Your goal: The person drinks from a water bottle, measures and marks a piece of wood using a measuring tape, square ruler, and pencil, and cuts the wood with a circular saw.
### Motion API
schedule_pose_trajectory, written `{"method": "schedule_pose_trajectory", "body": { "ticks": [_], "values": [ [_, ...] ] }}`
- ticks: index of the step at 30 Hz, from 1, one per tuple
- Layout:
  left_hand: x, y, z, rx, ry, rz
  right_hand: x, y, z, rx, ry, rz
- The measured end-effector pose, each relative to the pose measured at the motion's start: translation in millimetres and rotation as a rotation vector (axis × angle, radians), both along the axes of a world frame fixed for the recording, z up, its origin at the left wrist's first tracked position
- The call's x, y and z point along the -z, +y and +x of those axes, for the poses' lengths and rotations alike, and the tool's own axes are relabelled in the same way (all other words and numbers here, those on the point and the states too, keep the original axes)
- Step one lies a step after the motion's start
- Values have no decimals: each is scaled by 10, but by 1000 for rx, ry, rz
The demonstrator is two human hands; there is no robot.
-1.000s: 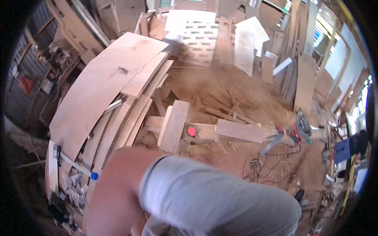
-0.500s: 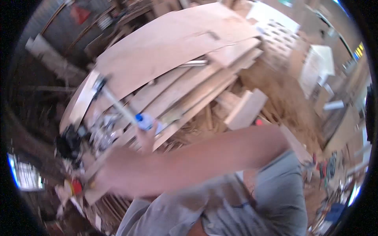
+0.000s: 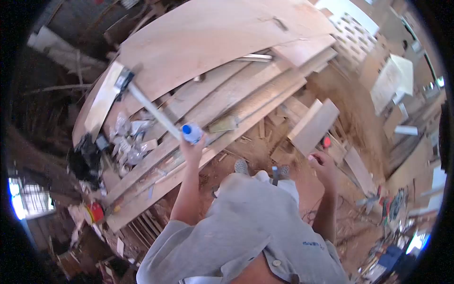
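Note:
My left hand (image 3: 191,152) is wrapped round a clear plastic bottle (image 3: 195,135) with a blue cap, held above the long stacked boards (image 3: 236,97). Just behind the bottle ends the pale handle (image 3: 153,111) of a long tool, whose dark head (image 3: 124,80) rests at the upper left. To the right, my right hand (image 3: 324,166) hovers near a short pale board (image 3: 314,127) with its fingers curled in a loose pinch; anything between the fingertips is too small to make out.
A large curved wooden sheet (image 3: 213,38) covers the boards. Clear plastic scraps (image 3: 135,149) and a black bag (image 3: 86,158) lie left, above a red and yellow container (image 3: 95,212). A red round object (image 3: 326,141) and power tools with cables (image 3: 392,206) are at right.
The view has swung left and down onto my body. My left hand and the bottle, partly blurred before, now show clearly. My right hand has come into sight, and the arm across the view is gone.

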State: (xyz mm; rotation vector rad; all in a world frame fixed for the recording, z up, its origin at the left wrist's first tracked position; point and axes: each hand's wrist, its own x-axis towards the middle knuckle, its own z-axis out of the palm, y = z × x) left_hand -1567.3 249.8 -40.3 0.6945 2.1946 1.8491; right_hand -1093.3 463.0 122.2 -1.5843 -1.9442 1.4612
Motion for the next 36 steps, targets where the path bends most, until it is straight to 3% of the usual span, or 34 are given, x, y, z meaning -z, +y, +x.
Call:
{"method": "schedule_pose_trajectory", "body": {
  "ticks": [4, 5, 7, 12, 14, 17, 21, 28, 34, 36],
  "values": [
    [98, -65, -7, 16, 37, -21, 156, -208, 162, -46, -58, 98],
    [7, -56, 12, 84, 74, 48, 174, -240, 160, -24, -80, 47],
    [112, -95, -55, 120, 153, -48, 138, -306, 132, 16, -82, -28],
    [163, -105, 42, 58, 107, -86, 282, -530, 275, 69, -73, -60],
    [-46, -52, 199, -5, 186, -265, 169, -598, 386, 89, -124, -94],
    [55, -66, 192, 13, 259, -240, 259, -738, 645, 155, -143, -119],
    [1, -35, 340, -23, 488, -397, 309, -841, 1067, 197, -196, -134],
    [205, -225, 548, -386, 1035, -727, 469, -648, 1978, 193, -129, -80],
    [467, -233, 1856, -460, 908, -908, 821, -505, 3339, 361, -72, 28],
    [461, 18, 2473, -14, 704, -797, 996, -553, 3915, 451, -127, 53]
  ]
}}
